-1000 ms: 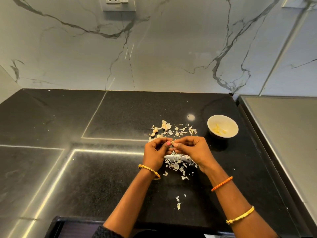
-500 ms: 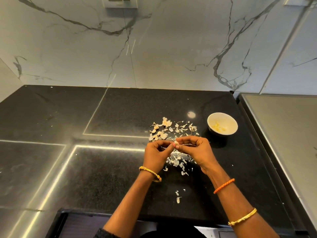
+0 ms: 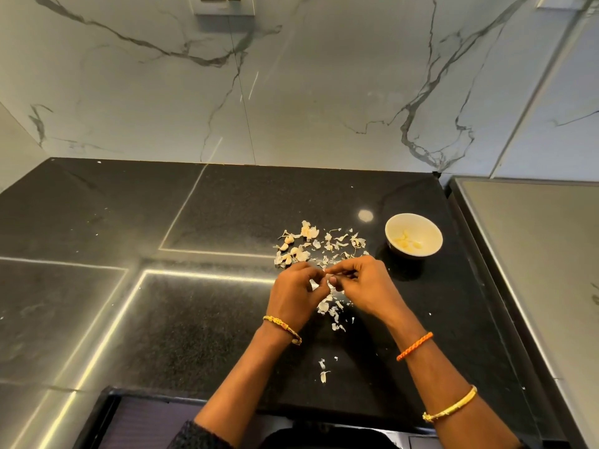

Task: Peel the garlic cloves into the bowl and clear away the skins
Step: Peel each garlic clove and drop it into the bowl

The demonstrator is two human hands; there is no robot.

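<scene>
My left hand [image 3: 296, 291] and my right hand [image 3: 366, 286] meet fingertip to fingertip over the black counter, pinching a small garlic clove [image 3: 329, 280] between them; most of it is hidden by the fingers. Pale garlic skins [image 3: 327, 307] lie under and just behind the hands. Behind them is a scatter of skins and a few unpeeled cloves [image 3: 288, 246]. A small white bowl [image 3: 431, 233] with peeled yellowish cloves inside stands to the back right of my hands.
The black granite counter [image 3: 194, 319] runs to a marble wall behind. A grey steel surface [image 3: 534, 254] adjoins on the right. A few skin scraps [image 3: 323, 372] lie near the front edge. A socket plate [image 3: 223, 4] is on the wall.
Both hands have stayed together at the clove, shifting slightly while working its skin. The camera has tilted a little, so the counter sits higher in the frame.
</scene>
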